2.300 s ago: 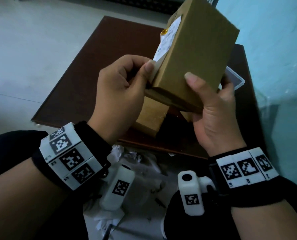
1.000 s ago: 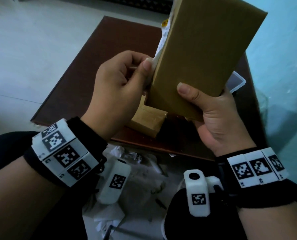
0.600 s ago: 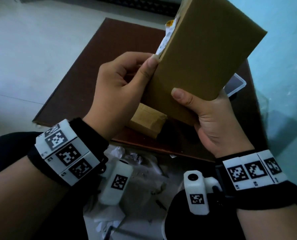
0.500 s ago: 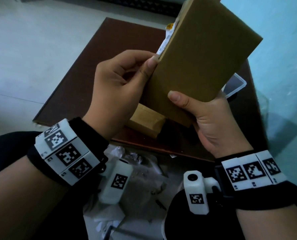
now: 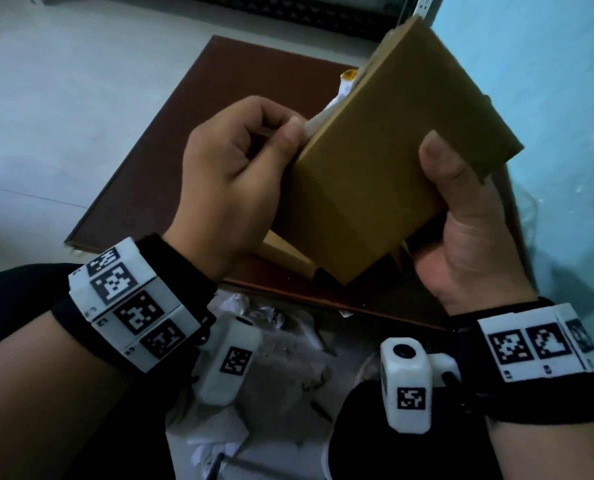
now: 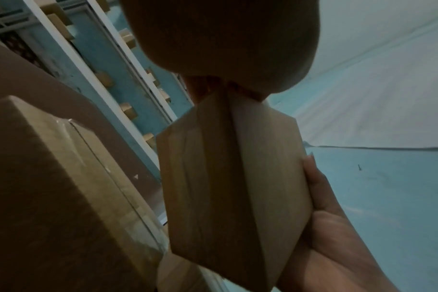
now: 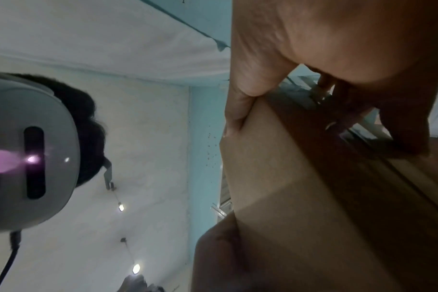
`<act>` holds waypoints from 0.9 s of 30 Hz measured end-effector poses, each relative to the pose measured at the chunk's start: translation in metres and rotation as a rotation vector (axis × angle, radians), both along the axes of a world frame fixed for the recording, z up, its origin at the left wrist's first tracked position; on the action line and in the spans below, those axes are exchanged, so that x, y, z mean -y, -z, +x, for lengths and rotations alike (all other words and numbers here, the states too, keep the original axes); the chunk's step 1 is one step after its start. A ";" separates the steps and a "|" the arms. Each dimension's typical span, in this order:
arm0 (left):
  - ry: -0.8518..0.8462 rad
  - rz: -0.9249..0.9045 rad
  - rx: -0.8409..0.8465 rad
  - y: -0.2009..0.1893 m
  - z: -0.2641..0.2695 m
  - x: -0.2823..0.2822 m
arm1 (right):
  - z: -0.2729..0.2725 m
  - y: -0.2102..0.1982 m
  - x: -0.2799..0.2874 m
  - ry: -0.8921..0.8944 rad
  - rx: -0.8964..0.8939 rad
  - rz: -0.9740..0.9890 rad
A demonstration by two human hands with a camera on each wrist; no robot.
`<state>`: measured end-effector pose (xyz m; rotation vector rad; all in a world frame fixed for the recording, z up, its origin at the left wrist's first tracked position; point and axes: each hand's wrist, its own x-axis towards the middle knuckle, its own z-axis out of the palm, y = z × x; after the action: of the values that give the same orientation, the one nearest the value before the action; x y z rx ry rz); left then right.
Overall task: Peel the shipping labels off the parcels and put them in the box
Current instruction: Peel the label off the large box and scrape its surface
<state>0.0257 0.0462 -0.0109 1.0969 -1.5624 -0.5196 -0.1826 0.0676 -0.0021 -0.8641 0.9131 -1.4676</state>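
I hold a brown cardboard parcel (image 5: 385, 174) tilted in the air above the table. My right hand (image 5: 458, 202) grips its lower right end, thumb pressed on the near face and fingers hidden behind. The white shipping label (image 5: 335, 103) runs along the parcel's far left side, mostly out of sight. My left hand (image 5: 297, 129) pinches the label's near corner between thumb and forefinger. The left wrist view shows the parcel (image 6: 225, 187) end-on with my right hand (image 6: 333, 237) under it. A second parcel (image 5: 281, 252) lies on the table below.
The dark brown table (image 5: 170, 161) stands against a teal wall (image 5: 548, 98) on the right. Torn paper scraps (image 5: 274, 344) litter the floor between my knees. A large taped carton (image 6: 50, 197) fills the left of the left wrist view.
The parcel has tipped lower and turned. My right thumb has slid higher up its near face. My left thumb and forefinger have closed on the label's corner.
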 end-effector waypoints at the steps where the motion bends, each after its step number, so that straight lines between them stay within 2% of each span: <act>1: 0.008 0.032 -0.041 -0.001 0.000 0.000 | 0.000 0.000 -0.001 0.000 0.004 -0.006; 4: 0.106 0.054 -0.098 -0.005 0.002 0.001 | -0.001 0.000 0.000 0.007 0.012 0.014; 11: 0.173 -0.052 0.035 -0.007 0.007 0.004 | -0.004 0.000 -0.002 -0.048 -0.013 0.052; 15: 0.112 -0.175 0.169 -0.007 0.008 0.001 | -0.004 0.001 0.001 -0.056 -0.031 0.081; 18: 0.042 -0.068 0.056 -0.005 0.004 -0.005 | -0.002 0.001 0.001 -0.067 -0.043 0.044; 22: 0.112 0.092 -0.148 -0.008 0.003 -0.005 | -0.004 0.002 0.001 -0.033 -0.047 0.066; 25: 0.098 0.031 -0.096 -0.010 0.004 -0.002 | -0.002 0.002 0.000 -0.038 -0.052 0.071; 27: 0.071 -0.075 -0.058 -0.009 0.004 -0.002 | 0.000 0.002 -0.002 -0.056 -0.087 0.037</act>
<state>0.0293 0.0486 -0.0019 0.9649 -1.5617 -0.5322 -0.1828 0.0695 -0.0039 -0.9246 0.9699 -1.3703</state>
